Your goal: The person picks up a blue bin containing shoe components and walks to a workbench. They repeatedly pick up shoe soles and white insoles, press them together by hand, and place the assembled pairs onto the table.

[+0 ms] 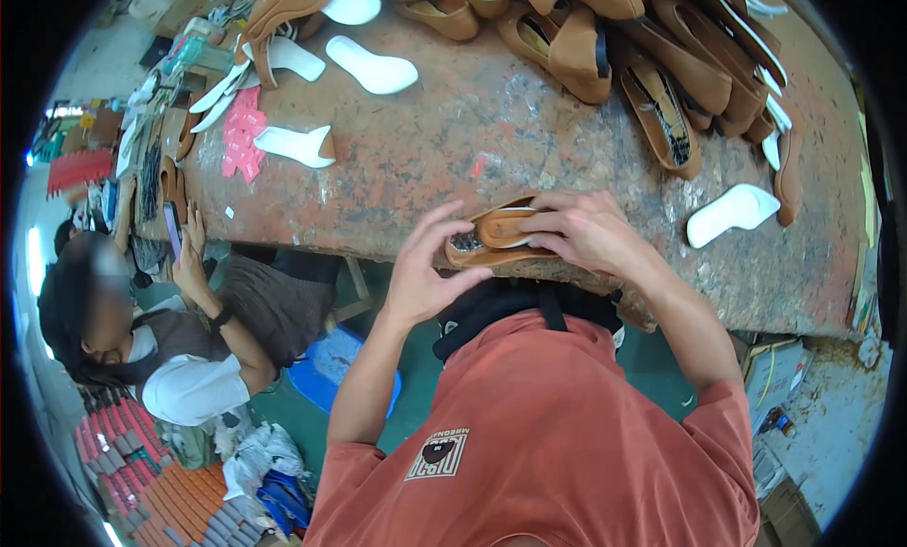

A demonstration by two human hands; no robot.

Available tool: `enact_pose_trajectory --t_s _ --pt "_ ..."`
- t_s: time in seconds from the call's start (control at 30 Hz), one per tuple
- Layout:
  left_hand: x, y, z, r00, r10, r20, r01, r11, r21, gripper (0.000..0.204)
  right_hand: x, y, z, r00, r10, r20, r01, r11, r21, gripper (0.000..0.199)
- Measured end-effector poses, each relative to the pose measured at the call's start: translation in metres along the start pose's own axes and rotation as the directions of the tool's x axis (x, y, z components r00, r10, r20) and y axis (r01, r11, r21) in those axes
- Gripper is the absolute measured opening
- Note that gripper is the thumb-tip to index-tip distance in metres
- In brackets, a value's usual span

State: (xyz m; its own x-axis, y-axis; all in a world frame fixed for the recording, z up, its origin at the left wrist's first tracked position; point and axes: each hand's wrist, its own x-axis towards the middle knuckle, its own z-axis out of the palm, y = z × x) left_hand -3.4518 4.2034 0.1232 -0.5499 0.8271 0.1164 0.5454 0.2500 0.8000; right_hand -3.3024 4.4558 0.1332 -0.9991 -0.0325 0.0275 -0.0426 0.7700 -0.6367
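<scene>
One tan slip-on shoe [487, 259] sits right at the near edge of the counter [397, 179], a tan insole [504, 228] lying crooked in its mouth! The right hand [600, 230] is closed over the shoe's right end, fingertips at the insole; the left hand [416, 273] spreads wide around the other end. Danger here: a loose left side could let the shoe twist or slip off that edge, and a skewed push might crease the insole or smear any glue. Smooth, leathery upper, dark speckled lining; around it, scuffed, paint-blotched counter, flat white curved insoles [373, 65], and a jumbled heap of tan shoes [567, 51] beyond.
</scene>
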Motion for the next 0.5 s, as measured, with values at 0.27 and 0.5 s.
enact_pose_trajectory --t_s 0.27,0.5 --pt "-0.002 0.006 -0.003 0.966 -0.256 0.029 0.256 0.966 0.027 0.058 0.03 0.002 0.039 0.994 -0.108 -0.013 0.107 0.994 -0.031 0.036" --pt "-0.003 0.003 -0.004 0.963 -0.264 0.046 0.261 0.964 0.057 0.065 0.033 0.0 0.047 0.985 -0.17 0.003 0.169 0.981 -0.094 0.033"
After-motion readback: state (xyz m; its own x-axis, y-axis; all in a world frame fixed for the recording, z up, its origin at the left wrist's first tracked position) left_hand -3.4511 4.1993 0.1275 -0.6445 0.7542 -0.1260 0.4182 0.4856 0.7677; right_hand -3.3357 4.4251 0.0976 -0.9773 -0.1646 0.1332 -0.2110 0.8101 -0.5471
